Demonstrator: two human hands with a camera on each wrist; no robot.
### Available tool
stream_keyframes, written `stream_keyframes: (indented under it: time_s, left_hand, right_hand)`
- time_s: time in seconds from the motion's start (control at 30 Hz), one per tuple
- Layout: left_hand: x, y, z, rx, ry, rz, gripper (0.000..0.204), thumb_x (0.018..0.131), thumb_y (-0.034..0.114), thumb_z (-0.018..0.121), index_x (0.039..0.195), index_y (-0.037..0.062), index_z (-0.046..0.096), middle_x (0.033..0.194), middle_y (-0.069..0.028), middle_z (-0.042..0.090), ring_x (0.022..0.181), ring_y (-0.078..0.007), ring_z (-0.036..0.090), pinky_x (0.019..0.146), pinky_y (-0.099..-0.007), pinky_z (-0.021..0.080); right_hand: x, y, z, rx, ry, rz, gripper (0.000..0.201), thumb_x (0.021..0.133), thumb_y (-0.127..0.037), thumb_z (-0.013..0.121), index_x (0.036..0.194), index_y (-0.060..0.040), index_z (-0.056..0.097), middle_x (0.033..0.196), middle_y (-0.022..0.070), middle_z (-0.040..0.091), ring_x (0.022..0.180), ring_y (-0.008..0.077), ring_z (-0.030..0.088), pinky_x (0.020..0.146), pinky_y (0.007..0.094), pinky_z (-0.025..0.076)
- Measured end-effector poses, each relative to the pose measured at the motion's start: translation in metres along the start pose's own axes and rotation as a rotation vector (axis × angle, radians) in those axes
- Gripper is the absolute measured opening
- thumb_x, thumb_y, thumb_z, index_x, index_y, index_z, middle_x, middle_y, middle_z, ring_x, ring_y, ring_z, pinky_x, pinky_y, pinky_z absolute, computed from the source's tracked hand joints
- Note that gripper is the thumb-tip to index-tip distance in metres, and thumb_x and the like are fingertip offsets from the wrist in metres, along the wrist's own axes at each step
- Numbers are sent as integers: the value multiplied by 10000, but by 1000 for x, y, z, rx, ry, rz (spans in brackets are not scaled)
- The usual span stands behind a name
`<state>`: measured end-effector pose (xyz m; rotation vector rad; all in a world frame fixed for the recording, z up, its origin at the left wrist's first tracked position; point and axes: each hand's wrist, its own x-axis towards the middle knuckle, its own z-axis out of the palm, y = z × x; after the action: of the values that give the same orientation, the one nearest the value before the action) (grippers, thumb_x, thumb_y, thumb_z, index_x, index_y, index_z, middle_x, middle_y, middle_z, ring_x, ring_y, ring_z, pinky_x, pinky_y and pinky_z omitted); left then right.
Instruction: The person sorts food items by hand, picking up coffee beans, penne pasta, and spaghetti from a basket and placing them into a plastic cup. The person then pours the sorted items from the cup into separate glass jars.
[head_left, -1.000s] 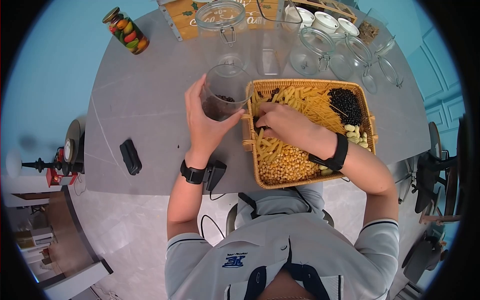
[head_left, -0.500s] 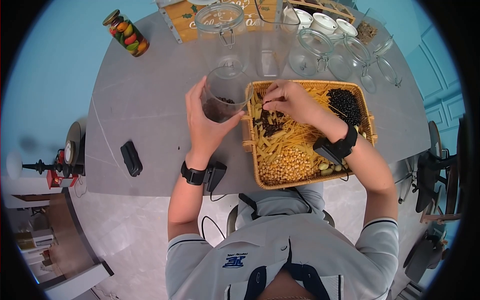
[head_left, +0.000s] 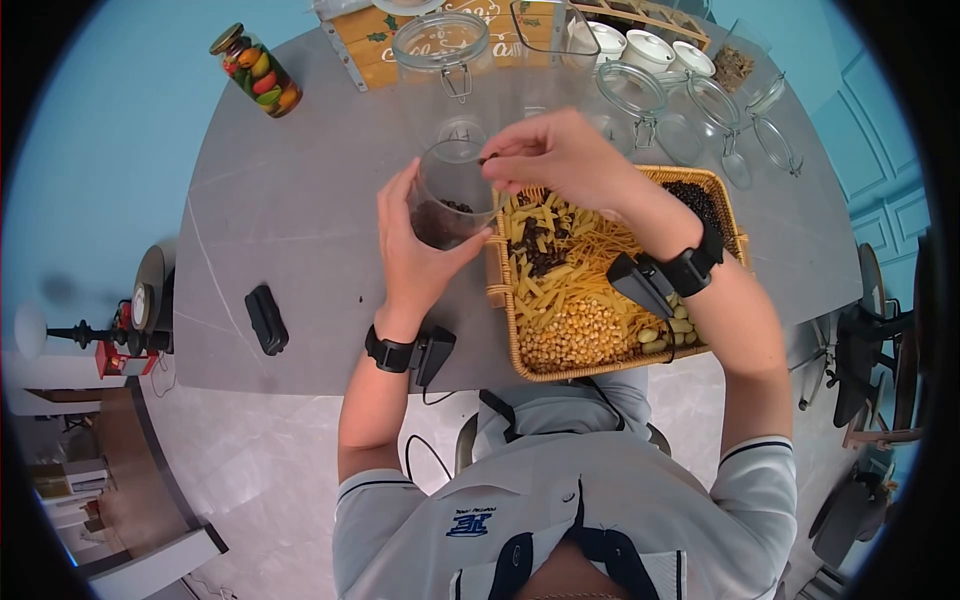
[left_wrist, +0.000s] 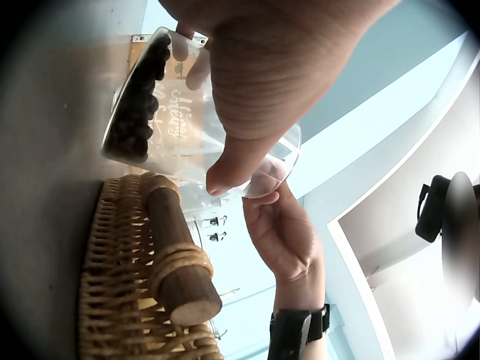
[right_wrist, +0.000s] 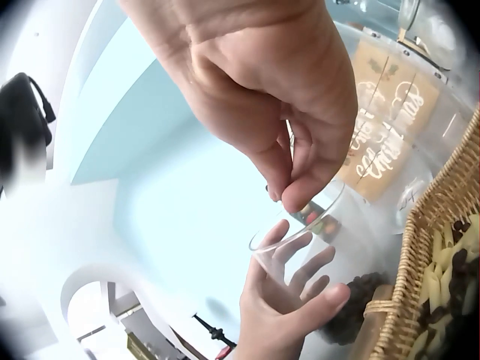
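My left hand (head_left: 418, 250) curls round a clear glass cup (head_left: 458, 180) with dark beans (head_left: 440, 222) at its bottom, left of the wicker basket (head_left: 512, 335). At the cup's rim, my right hand (head_left: 565, 160) pinches a small dark bean (head_left: 488, 159) between thumb and fingers. The right wrist view shows those pinching fingertips (right_wrist: 298, 201) just above the cup's opening. In the left wrist view the beans (left_wrist: 135, 112) lie heaped at the cup's base. The basket holds penne with dark beans (head_left: 540, 245), thin noodles, corn kernels (head_left: 570, 335), pods and black beans (head_left: 690, 200).
Behind the cup stands a tall clip-top jar (head_left: 440, 80), with open glass jars (head_left: 632, 95) and white lidded pots (head_left: 648, 48) to its right. A jar of colourful fruit (head_left: 258, 72) is at the back left. A black case (head_left: 266, 320) lies on the left of the grey table (head_left: 330, 200).
My right hand has risen out of the basket and moved left to the cup's rim with a bean pinched. My left hand still holds the cup in nearly the same place.
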<state>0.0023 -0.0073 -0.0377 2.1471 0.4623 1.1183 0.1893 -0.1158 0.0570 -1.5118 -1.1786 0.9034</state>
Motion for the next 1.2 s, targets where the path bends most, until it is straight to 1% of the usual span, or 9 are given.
stream_keyframes:
  time_s: [0.13,0.33,0.43,0.53,0.63,0.73,0.87,0.93,1.2]
  left_hand:
    - [-1,-1,-1,37,-4,16,1038,619,144,953,1485,64,386,1386,-160,499,1250,-316,561,1036,-429,448]
    - [0,-2,-1,50,8,39,1028,622,144,951,1481,58,393,1374,-154,508,1245,-297,562,1029,-411,441]
    - [-1,-3,0,55,13,39,1022,625,142,949,1478,50,395,1377,-152,503,1251,-300,560,1035,-414,446]
    - [0,-3,-1,56,5,35,1021,626,139,949,1478,47,393,1386,-153,493,1256,-303,558,1044,-419,451]
    - [-1,-4,-1,66,6,30,1022,626,137,949,1479,50,394,1394,-153,483,1257,-305,560,1049,-423,454]
    - [-1,-5,1,22,17,21,999,617,171,944,1461,65,422,1366,-155,487,1254,-336,494,1043,-422,431]
    - [-1,-5,1,38,8,31,1011,619,159,946,1471,66,409,1376,-153,484,1257,-327,516,1043,-424,436]
    - [-1,-5,0,68,-1,43,1028,628,138,949,1487,64,390,1394,-151,483,1258,-312,562,1042,-427,445]
    - [-1,-4,0,63,2,35,1026,627,136,950,1485,66,392,1384,-152,489,1253,-317,562,1036,-428,451]
  right_hand:
    - [6,-2,15,-281,-33,-138,212,908,-59,721,1085,59,724,929,116,755,849,136,714,766,260,572]
    - [8,-1,9,-143,22,-86,188,915,-21,693,1081,59,726,956,128,758,898,158,730,793,266,577]
    - [3,11,-4,-44,111,-115,160,924,-18,683,1053,65,726,940,120,757,862,156,728,753,270,580]
    - [-14,19,-21,-219,136,-26,157,874,-39,717,1008,39,738,858,126,761,793,184,743,713,308,578]
    - [-39,36,-24,-583,-102,-79,150,840,-8,735,978,50,727,869,107,748,775,201,719,702,335,562]
    - [-60,53,-8,-718,-200,-65,194,792,-48,769,966,30,734,870,142,718,821,304,703,753,382,552]
    - [-69,61,12,-812,-152,-72,276,789,-120,787,1033,-1,738,1024,157,686,1024,360,643,903,448,519]
    - [-66,57,17,-853,-165,-92,316,781,-127,792,1056,11,722,1024,169,682,1038,367,636,912,447,517]
    - [-58,64,25,-924,-168,-177,368,730,-89,814,1061,22,694,981,180,675,1022,375,642,891,449,519]
